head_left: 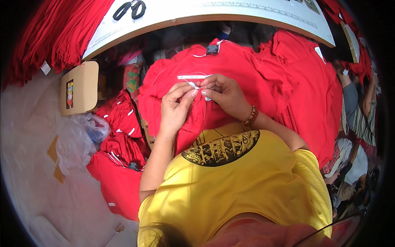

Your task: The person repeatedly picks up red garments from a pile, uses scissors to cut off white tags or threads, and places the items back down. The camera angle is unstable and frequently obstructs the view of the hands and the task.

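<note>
A red garment [236, 68] lies spread over my lap, with a dark label and white tape along its edges. In front of my chest, my left hand [177, 105] is closed, thumb and fingers pinching a small white piece [193, 85] at the garment's edge. Close against it, my right hand [225, 94] pinches the same edge, its fingertips almost touching those of the left. A thin white strip [192, 77] shows just beyond the fingertips. Whether the white piece is tape or cord is too small to tell.
Ahead stands a white table [164, 16] with black-handled scissors [131, 9] and ruler markings. Red garments [70, 33] hang at the far left; more red garments [119, 181] are piled beside my left arm. A cardboard box [86, 88] and plastic bag [76, 142] sit left. Another person's arm [368, 99] shows right.
</note>
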Action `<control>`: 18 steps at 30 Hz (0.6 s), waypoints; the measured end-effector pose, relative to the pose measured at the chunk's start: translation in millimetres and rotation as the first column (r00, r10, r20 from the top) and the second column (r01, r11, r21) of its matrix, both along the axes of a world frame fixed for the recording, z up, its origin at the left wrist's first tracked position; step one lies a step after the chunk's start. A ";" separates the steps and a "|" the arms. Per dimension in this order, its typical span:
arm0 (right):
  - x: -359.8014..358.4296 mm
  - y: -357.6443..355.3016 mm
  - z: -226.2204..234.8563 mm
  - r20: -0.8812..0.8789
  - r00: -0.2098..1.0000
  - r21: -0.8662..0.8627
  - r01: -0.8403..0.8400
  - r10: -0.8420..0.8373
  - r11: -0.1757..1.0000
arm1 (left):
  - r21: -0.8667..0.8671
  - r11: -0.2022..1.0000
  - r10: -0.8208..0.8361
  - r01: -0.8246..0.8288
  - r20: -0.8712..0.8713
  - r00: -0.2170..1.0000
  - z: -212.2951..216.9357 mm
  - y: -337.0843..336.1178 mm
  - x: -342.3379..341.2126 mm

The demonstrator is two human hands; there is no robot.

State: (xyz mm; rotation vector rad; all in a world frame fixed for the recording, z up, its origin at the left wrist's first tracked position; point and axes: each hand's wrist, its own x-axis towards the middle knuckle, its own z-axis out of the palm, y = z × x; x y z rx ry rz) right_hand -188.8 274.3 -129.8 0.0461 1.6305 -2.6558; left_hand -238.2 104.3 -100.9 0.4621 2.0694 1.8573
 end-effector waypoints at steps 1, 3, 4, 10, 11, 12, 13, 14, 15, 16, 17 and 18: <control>0.0 0.9 2.6 0.020 1.000 -0.009 0.001 -0.001 1.000 | -0.007 1.000 -0.012 0.012 0.002 1.000 0.5 0.3 0.5; 1.5 0.9 3.3 0.040 0.999 -0.024 0.005 -0.004 1.000 | -0.022 0.999 -0.033 0.033 0.007 0.999 5.5 1.7 2.0; 2.6 0.4 2.7 0.040 0.999 -0.028 0.007 -0.006 1.000 | 0.013 0.999 -0.035 0.034 0.019 0.999 3.7 1.6 3.0; 14.3 7.7 8.0 0.071 0.995 0.144 -0.086 0.076 0.986 | -0.174 0.984 -0.069 0.043 -0.144 0.987 2.1 -6.2 15.4; 16.4 12.0 9.1 0.075 0.994 0.199 -0.088 0.074 0.976 | -0.213 0.975 -0.097 0.057 -0.180 0.979 0.5 -8.2 17.5; 15.6 20.9 7.5 0.055 0.998 0.337 -0.033 0.015 0.941 | -0.203 0.978 -0.098 0.053 -0.220 0.971 -2.2 -9.7 21.5; 10.9 33.2 3.7 0.028 0.999 0.466 0.023 -0.041 0.884 | -0.195 0.980 -0.100 0.049 -0.258 0.961 -5.2 -10.9 25.1; 5.4 42.6 0.4 -0.006 0.996 0.584 0.079 -0.093 0.808 | -0.194 0.979 -0.111 0.059 -0.271 0.956 -7.7 -12.1 27.0; 0.3 48.5 -3.0 -0.041 0.996 0.673 0.091 -0.085 0.734 | -0.194 0.978 -0.127 0.072 -0.286 0.950 -9.8 -13.3 27.2; -4.5 53.7 -6.7 -0.075 0.995 0.752 0.104 -0.073 0.650 | -0.194 0.977 -0.142 0.085 -0.301 0.943 -10.8 -13.3 26.8; -7.3 57.0 -8.5 -0.106 0.993 0.821 0.118 -0.055 0.558 | -0.191 0.977 -0.152 0.093 -0.324 0.934 -10.9 -12.0 26.4; -10.2 56.2 -7.7 -0.071 0.997 0.839 0.080 -0.037 0.538 | -0.190 0.977 -0.159 0.096 -0.348 0.924 -10.7 -10.9 26.2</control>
